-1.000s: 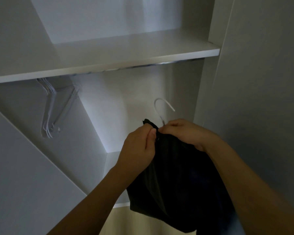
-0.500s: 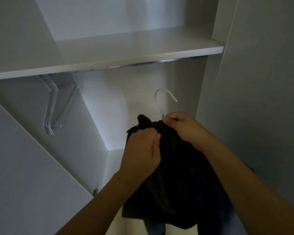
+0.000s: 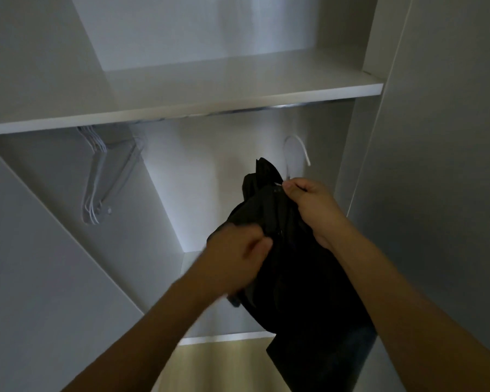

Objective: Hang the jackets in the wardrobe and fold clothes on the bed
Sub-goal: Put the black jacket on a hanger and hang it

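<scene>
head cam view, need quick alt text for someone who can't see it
Two bare hands hold a black fabric jacket on a white hanger inside a white wardrobe: the right hand pinches its collar and the blurred left hand grips its front. Spare white hangers hang on a metal rail under the white shelf.

The scene is dim and greyish. Soft light falls on the wardrobe's back wall [image 3: 198, 171], leaving the side panels in shadow. The left hand [image 3: 238, 250] is motion-blurred; straight edges bow from wide-angle distortion. The dark jacket [image 3: 303, 278] shows almost no detail.
</scene>
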Available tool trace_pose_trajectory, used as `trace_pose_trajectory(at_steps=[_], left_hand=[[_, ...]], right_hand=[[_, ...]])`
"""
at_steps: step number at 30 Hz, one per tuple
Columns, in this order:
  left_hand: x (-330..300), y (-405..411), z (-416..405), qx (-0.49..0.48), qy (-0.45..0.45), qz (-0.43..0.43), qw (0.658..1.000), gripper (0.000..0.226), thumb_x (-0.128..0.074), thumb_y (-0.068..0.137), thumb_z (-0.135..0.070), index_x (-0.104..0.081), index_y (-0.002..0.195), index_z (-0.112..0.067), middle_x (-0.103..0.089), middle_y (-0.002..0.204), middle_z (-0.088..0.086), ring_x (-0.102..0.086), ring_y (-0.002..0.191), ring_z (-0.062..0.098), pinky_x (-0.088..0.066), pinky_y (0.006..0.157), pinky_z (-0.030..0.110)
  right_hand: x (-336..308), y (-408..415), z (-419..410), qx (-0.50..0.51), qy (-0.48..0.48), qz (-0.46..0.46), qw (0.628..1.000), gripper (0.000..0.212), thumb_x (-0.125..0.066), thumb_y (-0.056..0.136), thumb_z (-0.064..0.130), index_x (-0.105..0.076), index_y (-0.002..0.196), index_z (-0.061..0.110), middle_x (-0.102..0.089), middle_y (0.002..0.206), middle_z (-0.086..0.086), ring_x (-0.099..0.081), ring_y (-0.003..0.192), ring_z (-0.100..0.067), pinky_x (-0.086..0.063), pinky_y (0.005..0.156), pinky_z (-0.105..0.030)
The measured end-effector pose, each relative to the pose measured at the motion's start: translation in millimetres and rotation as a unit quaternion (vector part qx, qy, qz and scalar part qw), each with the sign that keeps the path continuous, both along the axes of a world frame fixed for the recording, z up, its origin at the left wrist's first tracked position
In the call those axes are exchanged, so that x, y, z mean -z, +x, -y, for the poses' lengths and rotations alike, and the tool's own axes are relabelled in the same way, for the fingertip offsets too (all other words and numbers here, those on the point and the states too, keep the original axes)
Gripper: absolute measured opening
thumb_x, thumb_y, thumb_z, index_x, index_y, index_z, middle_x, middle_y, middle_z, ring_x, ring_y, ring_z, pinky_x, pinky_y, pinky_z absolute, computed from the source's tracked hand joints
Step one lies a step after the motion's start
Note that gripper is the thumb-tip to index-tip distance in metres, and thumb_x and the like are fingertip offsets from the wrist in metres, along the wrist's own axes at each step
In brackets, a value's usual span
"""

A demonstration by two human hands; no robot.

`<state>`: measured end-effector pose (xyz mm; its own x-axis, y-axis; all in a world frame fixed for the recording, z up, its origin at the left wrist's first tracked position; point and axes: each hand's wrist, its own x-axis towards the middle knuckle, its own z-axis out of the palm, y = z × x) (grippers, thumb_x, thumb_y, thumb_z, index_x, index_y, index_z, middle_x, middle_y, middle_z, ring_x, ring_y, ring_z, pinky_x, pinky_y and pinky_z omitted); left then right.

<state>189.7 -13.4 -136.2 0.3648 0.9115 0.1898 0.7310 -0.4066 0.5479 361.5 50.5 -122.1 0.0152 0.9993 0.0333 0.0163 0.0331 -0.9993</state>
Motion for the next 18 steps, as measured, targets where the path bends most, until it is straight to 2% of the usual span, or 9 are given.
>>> trace_pose_trajectory(at_steps=[2, 4, 5, 7, 9, 11, 13, 16, 18], left_hand=[[-14.8, -6.4, -22.2, -0.098, 0.023, 0.092, 0.991, 0.032, -0.055, 0.086, -0.058, -0.055, 0.098, -0.028, -0.058, 0.098, -0.009, -0.054, 0.092, 0.011, -0.044, 0.081, 0.030], [-31.8, -2.6, -40.4, -0.087, -0.092, 0.195, 0.973, 0.032, -0.066, 0.085, -0.050, -0.055, 0.108, -0.031, -0.060, 0.113, -0.011, -0.057, 0.101, 0.006, -0.046, 0.089, 0.029], [-36.3, 1.1, -47.0, -0.059, -0.151, 0.220, 0.962, 0.027, -0.068, 0.086, -0.044, -0.060, 0.106, -0.028, -0.066, 0.107, -0.009, -0.063, 0.097, 0.005, -0.050, 0.088, 0.031], [-38.5, 6.8, -56.1, -0.046, -0.219, 0.229, 0.947, 0.021, -0.070, 0.086, -0.034, -0.070, 0.098, -0.017, -0.073, 0.094, 0.002, -0.070, 0.087, 0.015, -0.056, 0.086, 0.038], [-36.3, 5.4, -58.8, -0.084, -0.247, 0.242, 0.934, 0.029, -0.068, 0.083, -0.027, -0.071, 0.096, -0.002, -0.072, 0.091, 0.016, -0.070, 0.081, 0.025, -0.056, 0.083, 0.039], [-30.8, -0.3, -57.9, -0.130, -0.261, 0.279, 0.915, 0.036, -0.064, 0.084, -0.028, -0.069, 0.096, 0.005, -0.070, 0.090, 0.020, -0.067, 0.075, 0.025, -0.054, 0.074, 0.034], [-26.7, -6.5, -57.9, -0.154, -0.275, 0.327, 0.891, 0.029, -0.064, 0.087, -0.031, -0.073, 0.092, -0.004, -0.074, 0.085, 0.010, -0.070, 0.073, 0.020, -0.056, 0.068, 0.028], [-25.7, -6.5, -57.7, -0.141, -0.267, 0.382, 0.874, 0.020, -0.063, 0.092, -0.032, -0.073, 0.097, -0.016, -0.076, 0.089, 0.003, -0.073, 0.081, 0.016, -0.058, 0.070, 0.026], [-27.5, 1.7, -55.5, -0.131, -0.243, 0.395, 0.876, 0.020, -0.061, 0.094, -0.031, -0.074, 0.095, -0.015, -0.075, 0.091, 0.005, -0.072, 0.082, 0.014, -0.058, 0.068, 0.023]], right_hand=[[-9.0, 0.5, -0.1, -0.029, 0.015, 0.014, 0.999, 0.030, -0.055, 0.097, 0.026, -0.072, 0.073, 0.024, -0.071, 0.078, -0.001, -0.066, 0.073, -0.013, -0.055, 0.069, -0.022], [-15.0, -0.6, -1.4, -0.046, 0.028, 0.022, 0.998, 0.030, -0.055, 0.097, 0.027, -0.072, 0.073, 0.025, -0.071, 0.075, 0.002, -0.066, 0.069, -0.010, -0.055, 0.065, -0.019], [-17.0, -0.5, -2.3, -0.050, 0.029, 0.023, 0.998, 0.030, -0.055, 0.097, 0.028, -0.072, 0.073, 0.023, -0.071, 0.075, 0.001, -0.066, 0.068, -0.009, -0.055, 0.063, -0.019], [-19.0, 1.1, -3.4, -0.053, 0.030, 0.021, 0.998, 0.028, -0.057, 0.096, 0.032, -0.072, 0.073, 0.022, -0.071, 0.076, 0.000, -0.066, 0.069, -0.010, -0.054, 0.062, -0.019], [-15.8, 7.0, -5.5, -0.037, 0.024, 0.004, 0.999, 0.023, -0.062, 0.092, 0.036, -0.069, 0.076, 0.022, -0.069, 0.078, 0.000, -0.066, 0.074, -0.013, -0.053, 0.067, -0.024], [-7.7, 18.2, -6.3, -0.004, 0.031, 0.023, 0.999, 0.017, -0.065, 0.089, 0.036, -0.065, 0.083, 0.020, -0.062, 0.078, 0.001, -0.060, 0.075, -0.014, -0.051, 0.071, -0.028], [2.5, 27.5, -2.4, -0.001, 0.037, 0.072, 0.997, 0.020, -0.067, 0.088, 0.035, -0.064, 0.081, 0.017, -0.057, 0.077, -0.003, -0.056, 0.073, -0.015, -0.049, 0.072, -0.028], [13.5, 27.7, 11.1, -0.046, 0.021, 0.100, 0.994, 0.034, -0.068, 0.085, 0.042, -0.068, 0.060, 0.019, -0.064, 0.065, 0.002, -0.064, 0.066, -0.013, -0.048, 0.062, -0.012], [19.0, 22.5, 18.5, -0.068, 0.029, 0.129, 0.989, 0.038, -0.069, 0.084, 0.045, -0.069, 0.058, 0.017, -0.064, 0.063, 0.007, -0.063, 0.061, -0.004, -0.045, 0.059, -0.006]])
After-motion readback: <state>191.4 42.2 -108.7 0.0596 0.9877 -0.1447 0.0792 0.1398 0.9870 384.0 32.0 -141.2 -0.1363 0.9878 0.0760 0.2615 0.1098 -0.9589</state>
